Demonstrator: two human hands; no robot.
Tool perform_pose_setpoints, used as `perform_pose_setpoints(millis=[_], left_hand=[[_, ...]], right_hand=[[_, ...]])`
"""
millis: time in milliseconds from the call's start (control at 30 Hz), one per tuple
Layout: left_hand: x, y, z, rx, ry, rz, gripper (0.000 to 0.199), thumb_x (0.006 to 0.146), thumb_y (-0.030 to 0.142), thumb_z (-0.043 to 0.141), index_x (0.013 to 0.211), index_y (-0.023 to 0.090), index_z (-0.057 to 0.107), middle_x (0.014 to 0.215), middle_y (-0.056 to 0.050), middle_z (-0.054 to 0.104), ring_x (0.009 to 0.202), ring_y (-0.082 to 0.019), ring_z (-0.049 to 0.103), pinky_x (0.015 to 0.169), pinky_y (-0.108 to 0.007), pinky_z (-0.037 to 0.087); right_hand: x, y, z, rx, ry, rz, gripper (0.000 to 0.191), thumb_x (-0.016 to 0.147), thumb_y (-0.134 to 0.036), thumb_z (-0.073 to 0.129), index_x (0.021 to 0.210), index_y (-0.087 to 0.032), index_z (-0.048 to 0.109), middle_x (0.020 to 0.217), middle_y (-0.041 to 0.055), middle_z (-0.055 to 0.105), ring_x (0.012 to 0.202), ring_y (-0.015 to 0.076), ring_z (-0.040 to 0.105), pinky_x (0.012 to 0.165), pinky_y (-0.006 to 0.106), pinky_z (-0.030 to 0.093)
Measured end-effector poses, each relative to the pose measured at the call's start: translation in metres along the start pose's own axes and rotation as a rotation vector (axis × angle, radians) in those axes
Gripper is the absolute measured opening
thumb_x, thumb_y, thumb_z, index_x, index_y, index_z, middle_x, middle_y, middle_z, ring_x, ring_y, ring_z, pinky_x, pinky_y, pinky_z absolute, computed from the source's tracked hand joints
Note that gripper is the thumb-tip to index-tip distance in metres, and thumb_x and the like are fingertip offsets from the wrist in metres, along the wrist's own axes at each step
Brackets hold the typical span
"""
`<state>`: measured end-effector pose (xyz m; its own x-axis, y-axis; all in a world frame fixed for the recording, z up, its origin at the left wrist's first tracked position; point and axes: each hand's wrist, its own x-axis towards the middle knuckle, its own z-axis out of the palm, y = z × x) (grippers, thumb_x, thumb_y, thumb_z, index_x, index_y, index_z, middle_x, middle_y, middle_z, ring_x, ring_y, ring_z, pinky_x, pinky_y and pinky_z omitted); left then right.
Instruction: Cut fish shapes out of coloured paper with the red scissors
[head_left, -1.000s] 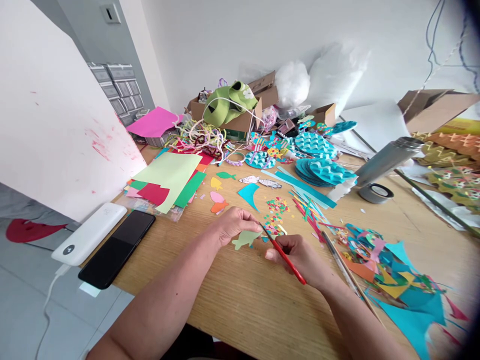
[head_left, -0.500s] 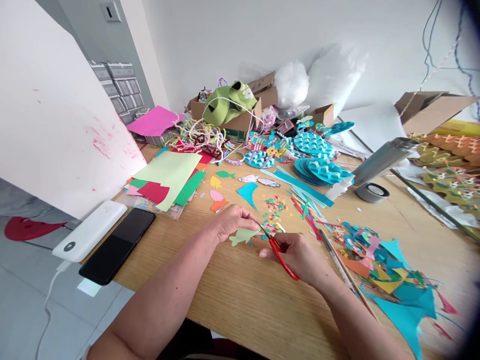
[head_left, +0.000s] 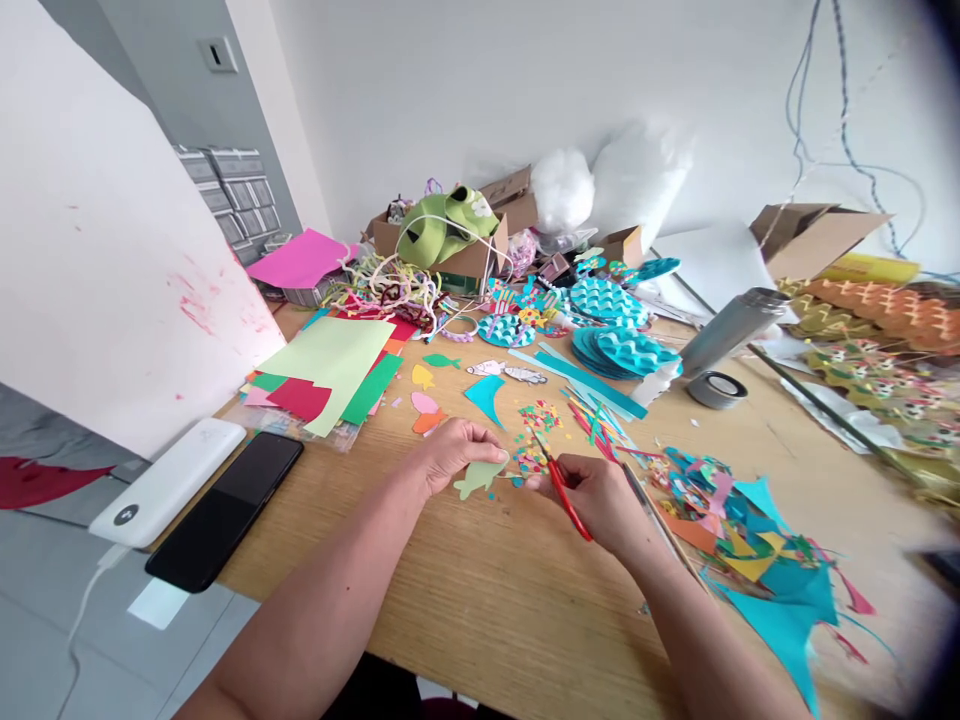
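Between the thumb and fingers of my left hand [head_left: 459, 452] is a pale green paper fish [head_left: 478, 478], just above the wooden table. My right hand [head_left: 596, 495] grips red-handled scissors [head_left: 564, 492], their blades pointing up and away from me, apart from the fish. Small coloured paper confetti [head_left: 538, 418] is scattered just past the hands. Paper fish in green [head_left: 442, 361], yellow [head_left: 423, 376], pink [head_left: 425, 403] and orange [head_left: 429, 420] lie beyond my left hand. A blue paper scrap [head_left: 486, 398] and drawn white fish cutouts [head_left: 525, 374] are near them.
Coloured paper sheets [head_left: 330, 360] are stacked at left, with a black phone [head_left: 225, 510] and white power bank [head_left: 169, 478] nearer me. Paper offcuts [head_left: 780, 570] heap at right beside a paintbrush [head_left: 652, 508]. A metal flask [head_left: 731, 330] and blue wavy discs [head_left: 626, 350] stand farther back.
The scissors have come away from the pale green paper, where their blades were at its edge. The camera view has shifted slightly to the right.
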<state>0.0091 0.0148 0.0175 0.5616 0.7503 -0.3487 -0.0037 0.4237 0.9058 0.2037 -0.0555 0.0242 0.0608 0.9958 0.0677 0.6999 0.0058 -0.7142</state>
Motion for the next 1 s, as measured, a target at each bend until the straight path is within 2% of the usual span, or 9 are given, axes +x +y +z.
perform_pose_setpoints(millis=[167,267,367,433,600,733,767,867,1000], left_hand=[[0.003,-0.002,0.001,-0.072,0.066,-0.010,0.027,0.050,0.028,0.078,0.066,0.012,0.063,0.058,-0.004,0.065,0.051,-0.012,0.058,0.051,-0.023,0.042],[0.005,-0.003,0.002,-0.124,0.058,0.006,0.029,0.051,0.029,0.079,0.068,0.011,0.064,0.061,-0.004,0.066,0.055,-0.013,0.061,0.053,-0.023,0.044],[0.005,-0.002,0.002,-0.179,0.084,0.038,0.032,0.049,0.028,0.082,0.070,0.010,0.066,0.062,-0.003,0.065,0.054,-0.012,0.059,0.053,-0.024,0.044],[0.005,-0.002,0.001,-0.221,0.089,0.057,0.035,0.047,0.028,0.084,0.071,0.010,0.067,0.063,-0.002,0.065,0.054,-0.011,0.058,0.054,-0.024,0.044],[0.007,-0.003,0.002,-0.305,0.095,0.080,0.036,0.048,0.031,0.085,0.072,0.009,0.068,0.063,-0.003,0.065,0.055,-0.012,0.059,0.055,-0.025,0.046],[0.010,-0.005,0.004,-0.370,0.183,0.107,0.038,0.045,0.031,0.086,0.070,0.010,0.068,0.064,-0.003,0.065,0.056,-0.012,0.058,0.054,-0.024,0.045],[0.011,-0.006,0.005,-0.386,0.207,0.119,0.038,0.044,0.031,0.087,0.071,0.010,0.069,0.064,-0.003,0.065,0.056,-0.012,0.058,0.054,-0.024,0.045],[0.010,-0.006,0.008,-0.431,0.238,0.148,0.040,0.045,0.033,0.087,0.073,0.011,0.070,0.068,-0.004,0.067,0.059,-0.012,0.058,0.055,-0.024,0.045],[0.009,-0.007,0.013,-0.493,0.259,0.176,0.041,0.043,0.034,0.089,0.073,0.012,0.071,0.067,-0.002,0.066,0.060,-0.012,0.059,0.059,-0.026,0.046]], right_hand=[[0.013,0.016,-0.015,0.566,0.379,0.258,0.047,0.068,-0.059,0.070,0.054,-0.017,0.053,0.040,-0.0052,0.043,0.037,0.0086,0.039,0.037,0.020,0.029],[0.021,0.023,-0.024,1.086,0.655,0.270,0.049,0.072,-0.061,0.066,0.057,-0.018,0.048,0.048,-0.0057,0.048,0.037,0.0060,0.040,0.035,0.017,0.030],[0.024,0.029,-0.027,1.453,0.619,0.349,0.060,0.081,-0.074,0.036,0.059,-0.019,0.048,0.053,-0.0020,0.051,0.044,0.0105,0.052,0.037,0.020,0.039],[0.024,0.031,-0.026,1.532,0.634,0.417,0.068,0.084,-0.074,0.022,0.067,-0.018,0.055,0.060,0.0018,0.056,0.052,0.0131,0.058,0.046,0.024,0.049],[0.022,0.029,-0.017,1.306,0.695,0.299,0.065,0.079,-0.077,0.028,0.071,-0.019,0.057,0.065,0.0034,0.058,0.060,0.0180,0.062,0.055,0.031,0.051],[0.016,0.016,-0.004,1.018,0.681,0.185,0.039,0.071,-0.055,0.068,0.068,-0.018,0.056,0.062,-0.0012,0.056,0.055,0.0135,0.054,0.050,0.024,0.041],[0.013,0.011,0.000,0.964,0.647,0.168,0.035,0.068,-0.048,0.074,0.067,-0.017,0.058,0.062,-0.0006,0.057,0.055,0.0129,0.052,0.050,0.024,0.039],[0.003,-0.004,0.015,0.640,0.361,0.071,0.032,0.072,-0.045,0.073,0.079,-0.017,0.060,0.069,0.0007,0.061,0.060,0.0153,0.055,0.057,0.026,0.044],[-0.004,-0.017,0.033,0.565,0.117,0.003,0.040,0.066,-0.049,0.077,0.083,-0.017,0.059,0.077,0.0056,0.065,0.067,0.0203,0.061,0.060,0.029,0.048]])
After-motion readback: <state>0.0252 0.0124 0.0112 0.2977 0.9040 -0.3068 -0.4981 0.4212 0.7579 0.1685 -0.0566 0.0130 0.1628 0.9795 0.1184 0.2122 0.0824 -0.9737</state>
